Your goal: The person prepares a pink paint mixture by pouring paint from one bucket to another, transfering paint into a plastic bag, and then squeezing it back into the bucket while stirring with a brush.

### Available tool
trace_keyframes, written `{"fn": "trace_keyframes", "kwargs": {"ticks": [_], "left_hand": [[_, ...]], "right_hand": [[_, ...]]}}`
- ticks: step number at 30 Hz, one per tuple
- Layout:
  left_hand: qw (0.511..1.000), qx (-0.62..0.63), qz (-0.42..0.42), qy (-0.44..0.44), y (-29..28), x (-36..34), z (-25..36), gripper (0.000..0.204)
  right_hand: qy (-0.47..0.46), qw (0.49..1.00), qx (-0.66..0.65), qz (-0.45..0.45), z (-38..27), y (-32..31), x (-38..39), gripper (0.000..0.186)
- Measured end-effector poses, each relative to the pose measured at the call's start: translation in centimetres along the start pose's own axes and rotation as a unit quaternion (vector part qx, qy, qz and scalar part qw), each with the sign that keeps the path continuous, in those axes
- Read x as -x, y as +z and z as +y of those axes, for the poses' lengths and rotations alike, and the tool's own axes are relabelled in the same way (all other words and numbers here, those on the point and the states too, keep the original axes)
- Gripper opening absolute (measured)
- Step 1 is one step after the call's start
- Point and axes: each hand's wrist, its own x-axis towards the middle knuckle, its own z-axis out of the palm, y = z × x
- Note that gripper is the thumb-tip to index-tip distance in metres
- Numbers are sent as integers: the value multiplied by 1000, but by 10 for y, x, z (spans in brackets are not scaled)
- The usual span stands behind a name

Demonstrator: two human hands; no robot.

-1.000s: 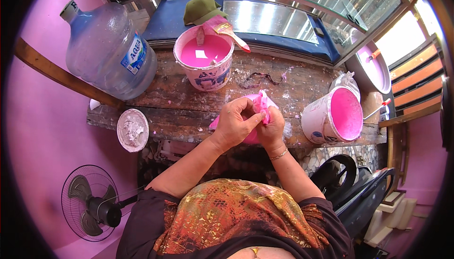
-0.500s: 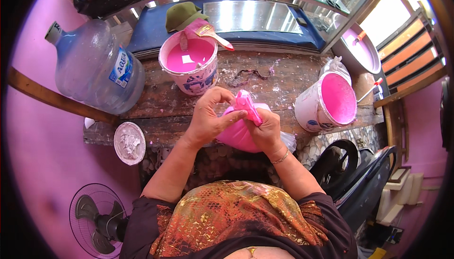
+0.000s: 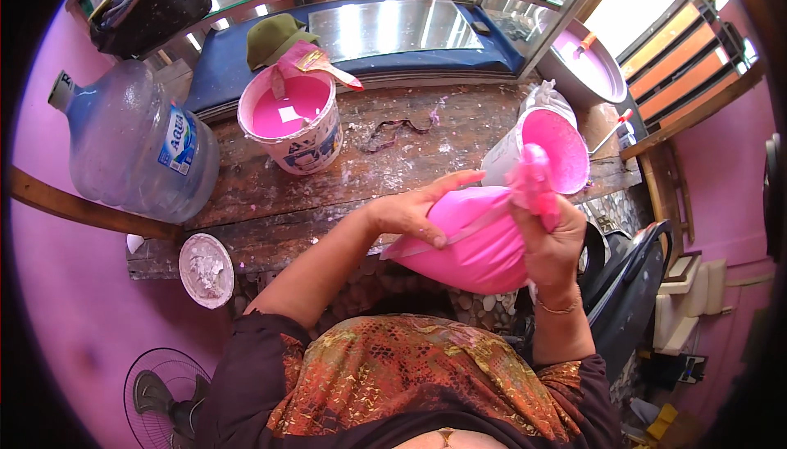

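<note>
A small makeshift workshop or street stall with pink-painted walls: a rough, paint-splattered wooden counter [image 3: 410, 162] carries a bucket of pink liquid [image 3: 288, 125] at eleven o'clock and another [image 3: 545, 150] at one o'clock, backed by a glass display case [image 3: 393, 6] at twelve, with a large water jug [image 3: 131, 154] at nine.

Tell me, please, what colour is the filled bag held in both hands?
Bright pink bag, seen best in the head view.

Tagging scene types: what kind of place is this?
Probably a small informal workshop or stall for mixing a pink liquid: a stained wooden bench with two buckets of pink liquid, and both hands holding a filled pink bag.
</note>
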Motion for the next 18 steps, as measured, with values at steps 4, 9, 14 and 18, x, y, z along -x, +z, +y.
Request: {"fn": "trace_keyframes", "kwargs": {"ticks": [4, 9, 14, 18], "left_hand": [[990, 121, -76, -4, 30, -44, 3, 129], [983, 148, -104, 17, 78, -86, -12, 126], [954, 285, -92, -1, 123, -118, -32, 106], [927, 366, -78, -5, 157, -143, -49, 85]], "right_hand": [[28, 997, 10, 66, -23, -30, -6, 7], [108, 987, 56, 107, -26, -81, -16, 8], [209, 973, 81, 61, -14, -126, -29, 16], [280, 949, 142, 5, -6, -161, -40, 23]]}}
